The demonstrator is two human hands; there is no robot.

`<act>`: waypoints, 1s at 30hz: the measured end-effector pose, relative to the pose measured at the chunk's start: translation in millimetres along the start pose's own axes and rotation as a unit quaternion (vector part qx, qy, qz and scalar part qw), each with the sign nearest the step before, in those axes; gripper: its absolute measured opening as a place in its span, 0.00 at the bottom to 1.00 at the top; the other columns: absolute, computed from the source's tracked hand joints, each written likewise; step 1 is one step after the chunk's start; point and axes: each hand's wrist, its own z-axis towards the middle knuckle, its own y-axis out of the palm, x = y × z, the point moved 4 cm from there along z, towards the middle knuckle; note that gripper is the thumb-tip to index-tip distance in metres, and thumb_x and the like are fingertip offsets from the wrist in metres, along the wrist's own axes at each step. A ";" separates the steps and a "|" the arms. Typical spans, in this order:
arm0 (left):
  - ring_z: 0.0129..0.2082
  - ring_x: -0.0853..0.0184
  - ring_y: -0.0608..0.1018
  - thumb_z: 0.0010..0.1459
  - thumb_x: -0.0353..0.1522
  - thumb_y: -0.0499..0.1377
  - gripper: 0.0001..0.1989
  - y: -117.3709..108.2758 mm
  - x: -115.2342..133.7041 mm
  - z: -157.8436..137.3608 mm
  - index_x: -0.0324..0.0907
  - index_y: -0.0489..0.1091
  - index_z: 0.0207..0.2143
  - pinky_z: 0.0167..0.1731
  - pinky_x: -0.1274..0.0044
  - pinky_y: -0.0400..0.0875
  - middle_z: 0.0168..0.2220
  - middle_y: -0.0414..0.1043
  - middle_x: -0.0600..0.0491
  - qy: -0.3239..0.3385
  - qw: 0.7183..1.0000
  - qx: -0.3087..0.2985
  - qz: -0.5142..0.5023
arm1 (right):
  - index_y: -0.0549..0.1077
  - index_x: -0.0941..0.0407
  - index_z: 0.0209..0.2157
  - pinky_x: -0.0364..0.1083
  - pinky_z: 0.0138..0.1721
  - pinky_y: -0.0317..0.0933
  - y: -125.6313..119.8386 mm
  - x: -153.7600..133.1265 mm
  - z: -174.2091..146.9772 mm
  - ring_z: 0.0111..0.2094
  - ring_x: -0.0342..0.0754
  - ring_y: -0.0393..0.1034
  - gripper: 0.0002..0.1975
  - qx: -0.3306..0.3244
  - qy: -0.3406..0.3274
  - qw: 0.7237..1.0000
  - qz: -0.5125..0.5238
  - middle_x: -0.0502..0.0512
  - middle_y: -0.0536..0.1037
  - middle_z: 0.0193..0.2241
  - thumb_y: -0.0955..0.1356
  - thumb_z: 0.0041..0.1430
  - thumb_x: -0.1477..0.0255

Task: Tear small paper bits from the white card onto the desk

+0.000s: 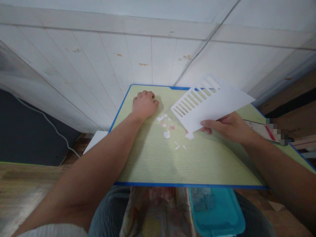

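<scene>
My right hand [225, 126] pinches the lower edge of a white paper sheet [214, 108], thumb on top. A row of slots is cut along the sheet's upper left side, and it is held tilted above the table. My left hand [145, 104] rests palm down near the table's far left corner, fingers curled under. Whatever may be beneath those fingers is hidden. Small white paper scraps [167, 134] lie scattered between my hands, with a few pinkish bits [172, 127] among them.
The table [158, 164] is pale green with a blue rim, against a white panelled wall [138, 52]. A flat phone-like object [259, 129] lies at its right side. Below the front edge, a turquoise plastic container [219, 217] sits on my lap beside patterned cloth [158, 214].
</scene>
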 end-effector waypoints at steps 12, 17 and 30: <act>0.73 0.42 0.76 0.75 0.34 0.59 0.21 0.6 -0.4 0.9 0.44 0.82 0.65 0.75 0.51 0.73 0.71 0.79 0.37 0.005 1.000 0.005 0.003 | 0.82 0.51 0.23 0.50 0.28 0.73 -5.0 0.3 0.5 0.25 0.52 0.77 0.28 0.028 -0.005 1.000 -0.004 0.56 0.83 0.23 0.83 0.64 0.45; 0.73 0.43 0.77 0.75 0.34 0.59 0.21 4.3 -2.6 3.4 0.43 0.82 0.65 0.74 0.53 0.74 0.70 0.80 0.37 0.006 1.000 0.011 0.014 | 0.83 0.52 0.24 0.50 0.26 0.73 -9.0 2.2 2.0 0.23 0.51 0.76 0.26 0.060 -0.010 0.998 0.002 0.56 0.83 0.23 0.83 0.63 0.47; 0.73 0.42 0.76 0.75 0.34 0.59 0.21 5.4 -3.1 3.5 0.42 0.82 0.65 0.74 0.51 0.74 0.70 0.79 0.37 0.009 1.000 0.012 0.013 | 0.81 0.49 0.23 0.50 0.28 0.76 10.7 1.7 -3.9 0.26 0.52 0.80 0.25 0.002 -0.042 0.999 0.000 0.56 0.86 0.26 0.81 0.70 0.51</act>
